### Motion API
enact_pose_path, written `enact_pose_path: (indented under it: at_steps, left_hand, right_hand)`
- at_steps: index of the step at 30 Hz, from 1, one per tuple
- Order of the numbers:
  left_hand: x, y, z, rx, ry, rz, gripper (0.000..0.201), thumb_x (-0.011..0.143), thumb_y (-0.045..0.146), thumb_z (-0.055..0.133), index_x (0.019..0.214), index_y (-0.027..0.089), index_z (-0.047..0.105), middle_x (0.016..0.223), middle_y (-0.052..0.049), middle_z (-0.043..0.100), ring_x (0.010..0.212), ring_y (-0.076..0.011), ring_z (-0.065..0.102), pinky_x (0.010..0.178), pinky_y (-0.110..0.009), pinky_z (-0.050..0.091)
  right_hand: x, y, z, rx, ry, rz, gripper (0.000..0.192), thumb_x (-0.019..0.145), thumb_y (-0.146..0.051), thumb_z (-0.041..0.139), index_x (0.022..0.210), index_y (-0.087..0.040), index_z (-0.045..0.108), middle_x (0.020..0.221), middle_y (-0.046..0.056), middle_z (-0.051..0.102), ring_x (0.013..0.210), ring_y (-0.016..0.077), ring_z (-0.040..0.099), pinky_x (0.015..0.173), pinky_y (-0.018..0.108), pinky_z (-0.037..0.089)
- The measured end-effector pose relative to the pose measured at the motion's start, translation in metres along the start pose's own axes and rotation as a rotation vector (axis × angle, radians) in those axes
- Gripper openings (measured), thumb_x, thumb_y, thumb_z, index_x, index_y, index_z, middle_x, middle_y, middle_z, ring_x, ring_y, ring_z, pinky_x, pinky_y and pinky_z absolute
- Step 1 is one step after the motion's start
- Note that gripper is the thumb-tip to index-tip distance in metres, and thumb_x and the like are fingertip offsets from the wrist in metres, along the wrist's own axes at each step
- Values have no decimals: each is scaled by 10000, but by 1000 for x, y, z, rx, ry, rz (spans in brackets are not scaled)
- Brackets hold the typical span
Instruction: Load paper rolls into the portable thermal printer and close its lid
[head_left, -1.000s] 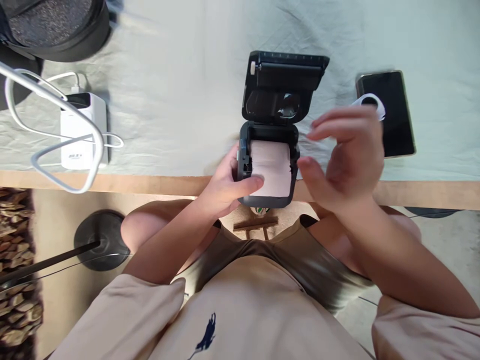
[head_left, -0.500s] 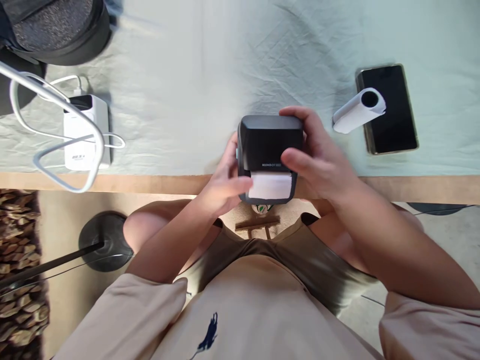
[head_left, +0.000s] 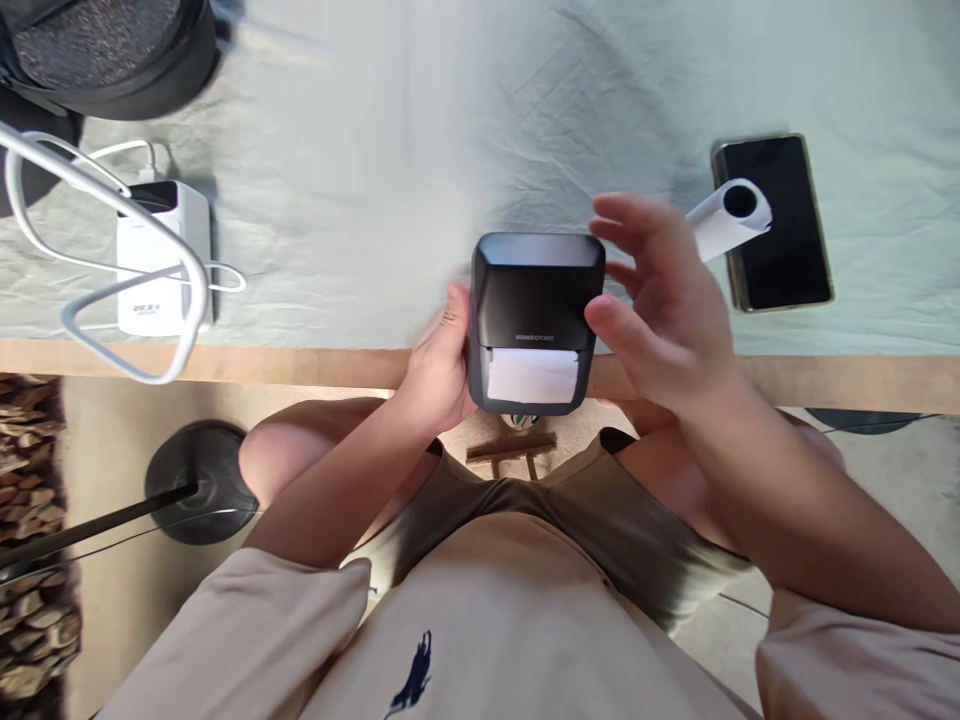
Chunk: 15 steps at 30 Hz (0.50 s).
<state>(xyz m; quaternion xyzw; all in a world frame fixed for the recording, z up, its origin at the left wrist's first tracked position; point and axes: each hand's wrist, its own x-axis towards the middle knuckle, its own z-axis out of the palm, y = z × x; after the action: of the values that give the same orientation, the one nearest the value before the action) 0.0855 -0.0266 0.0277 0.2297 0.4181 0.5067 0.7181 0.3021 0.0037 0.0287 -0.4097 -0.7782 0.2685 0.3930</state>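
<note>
Printer, lid down, sits at our counter edge, paper showing.
Our left hand grips its side; right hand hovers, fingers spread; paper roll and phone at two o'clock.

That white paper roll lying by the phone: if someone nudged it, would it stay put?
Probably not. The paper roll is a cylinder lying on its side, partly on the phone, so it would likely roll. Its hollow core suggests it is light. The wrinkled cloth might slow it.
</note>
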Motion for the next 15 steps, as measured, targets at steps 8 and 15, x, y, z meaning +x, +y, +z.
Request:
enact_pose_path:
  at_steps: [8, 15]
  left_hand:
    - [2, 8, 8, -35, 89, -29, 410, 1196, 565, 622, 1003, 252, 804, 1119, -67, 940, 1609, -389, 754, 1263, -513, 720]
    - [1, 6, 1, 3, -138, -53, 557, 923, 694, 980, 1231, 248, 852, 1207, -75, 930, 1447, -437, 844, 1114, -519, 764]
  right_hand:
    - [7, -22, -21, -108, 2, -142, 567, 1066, -453, 828, 1604, -377, 667, 1609, 134, 736, 1500, 367, 748, 1118, 535, 747]
    - [5, -23, -23, -30, 327, -90, 281, 1113, -572, 816, 1210, -310, 791, 754, -38, 647, 543, 150, 583, 487, 368, 382]
